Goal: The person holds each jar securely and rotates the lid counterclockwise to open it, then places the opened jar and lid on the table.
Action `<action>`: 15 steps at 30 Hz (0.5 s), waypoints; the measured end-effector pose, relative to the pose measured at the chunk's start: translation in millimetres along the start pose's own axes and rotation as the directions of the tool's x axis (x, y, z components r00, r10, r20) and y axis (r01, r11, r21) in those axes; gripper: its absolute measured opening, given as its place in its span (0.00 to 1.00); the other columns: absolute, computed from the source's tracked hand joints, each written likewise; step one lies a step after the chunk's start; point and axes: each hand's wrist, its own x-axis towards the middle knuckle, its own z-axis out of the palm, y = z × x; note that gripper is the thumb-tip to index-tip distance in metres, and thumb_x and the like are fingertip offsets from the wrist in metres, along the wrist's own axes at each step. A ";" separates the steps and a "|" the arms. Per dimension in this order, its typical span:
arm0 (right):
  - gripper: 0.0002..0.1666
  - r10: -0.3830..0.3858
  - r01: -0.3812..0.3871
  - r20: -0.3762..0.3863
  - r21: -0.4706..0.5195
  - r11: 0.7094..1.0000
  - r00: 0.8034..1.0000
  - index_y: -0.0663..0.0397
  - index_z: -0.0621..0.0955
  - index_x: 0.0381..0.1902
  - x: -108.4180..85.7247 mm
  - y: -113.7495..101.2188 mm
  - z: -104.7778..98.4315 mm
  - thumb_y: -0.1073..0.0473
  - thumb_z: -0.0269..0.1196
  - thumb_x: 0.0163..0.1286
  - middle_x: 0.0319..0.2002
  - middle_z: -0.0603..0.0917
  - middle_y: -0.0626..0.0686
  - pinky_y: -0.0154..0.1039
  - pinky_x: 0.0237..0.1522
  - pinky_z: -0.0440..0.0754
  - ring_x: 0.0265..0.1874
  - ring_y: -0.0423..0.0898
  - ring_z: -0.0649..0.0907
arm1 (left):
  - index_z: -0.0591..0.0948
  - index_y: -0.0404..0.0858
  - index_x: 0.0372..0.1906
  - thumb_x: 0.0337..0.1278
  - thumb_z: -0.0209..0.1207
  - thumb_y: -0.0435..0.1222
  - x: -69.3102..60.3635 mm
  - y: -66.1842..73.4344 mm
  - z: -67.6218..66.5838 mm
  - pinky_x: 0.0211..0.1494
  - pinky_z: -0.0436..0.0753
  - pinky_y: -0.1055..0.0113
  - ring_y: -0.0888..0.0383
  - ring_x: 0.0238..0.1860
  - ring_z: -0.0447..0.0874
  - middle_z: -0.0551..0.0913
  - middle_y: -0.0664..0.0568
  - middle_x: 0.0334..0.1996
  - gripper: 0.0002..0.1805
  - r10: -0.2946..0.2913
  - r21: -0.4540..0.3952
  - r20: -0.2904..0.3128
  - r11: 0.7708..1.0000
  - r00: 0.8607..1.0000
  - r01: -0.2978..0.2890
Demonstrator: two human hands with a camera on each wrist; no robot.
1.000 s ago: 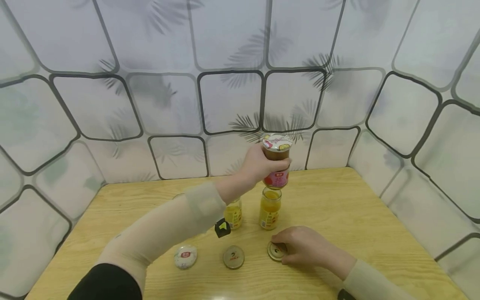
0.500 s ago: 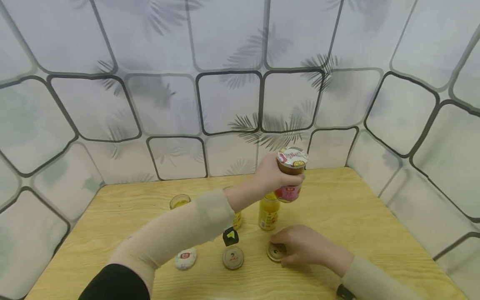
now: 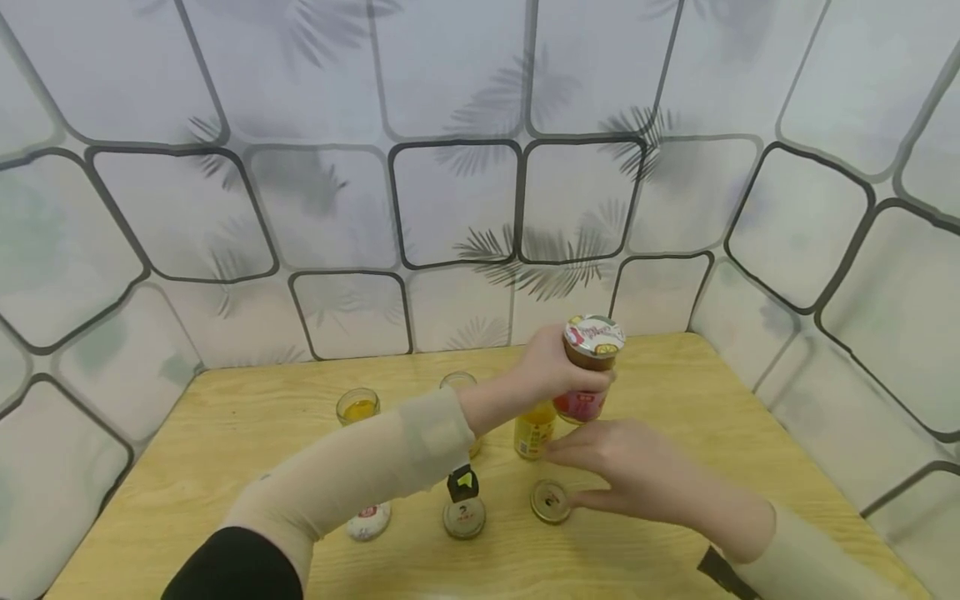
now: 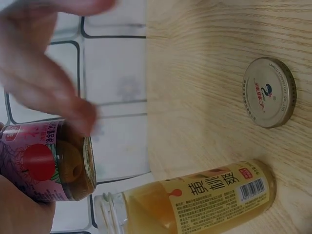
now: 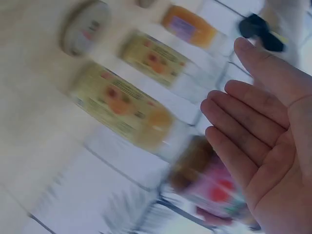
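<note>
My left hand grips a glass jar with a pink label, dark contents and a white patterned lid. It is held raised, behind and right of an open jar of yellow peach. In the left wrist view, round fruit shows inside the raised jar. My right hand is off the table and holds nothing; in the right wrist view its palm faces the camera with fingers extended. A gold lid lies on the table beside its thumb; whether they touch is unclear.
Another gold lid and a white lid lie further left. Two more open jars stand behind my left forearm: one of yellow peach, one orange with a purple label. Patterned walls enclose the wooden table.
My left hand has carried the pink-labelled jar rightward and lower, from over the peach jar to beside it. My right hand has let go of the gold lid and risen.
</note>
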 end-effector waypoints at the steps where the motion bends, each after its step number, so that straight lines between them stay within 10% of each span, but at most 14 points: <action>1: 0.28 -0.011 0.011 -0.014 -0.009 1.000 1.000 0.50 0.89 0.56 0.3 -0.8 -6.6 0.47 0.81 0.59 0.51 0.93 0.45 0.42 0.50 0.90 0.50 0.45 0.91 | 0.85 0.34 0.53 0.50 0.78 0.32 -0.1 -0.7 1.0 0.47 0.83 0.75 0.67 0.39 0.83 0.92 0.43 0.48 0.23 0.003 0.002 0.003 1.000 1.000 -0.003; 8: 0.28 -0.106 0.096 -0.212 -0.056 0.994 0.972 0.52 0.89 0.56 1.0 -4.4 -44.0 0.48 0.80 0.60 0.52 0.93 0.46 0.43 0.49 0.90 0.49 0.46 0.91 | 0.86 0.33 0.53 0.51 0.77 0.32 -0.8 -6.3 6.8 0.44 0.82 0.77 0.68 0.36 0.83 0.92 0.42 0.47 0.23 0.030 0.018 0.023 0.999 0.999 -0.030; 15: 0.29 -0.096 0.073 -0.367 -0.076 0.994 0.925 0.51 0.89 0.57 3.8 0.3 -71.1 0.39 0.52 0.84 0.53 0.92 0.49 0.43 0.50 0.90 0.48 0.49 0.92 | 0.87 0.35 0.57 0.55 0.75 0.33 2.6 -14.4 12.7 0.53 0.81 0.77 0.64 0.46 0.86 0.92 0.42 0.52 0.23 0.045 0.084 0.026 0.995 0.999 -0.047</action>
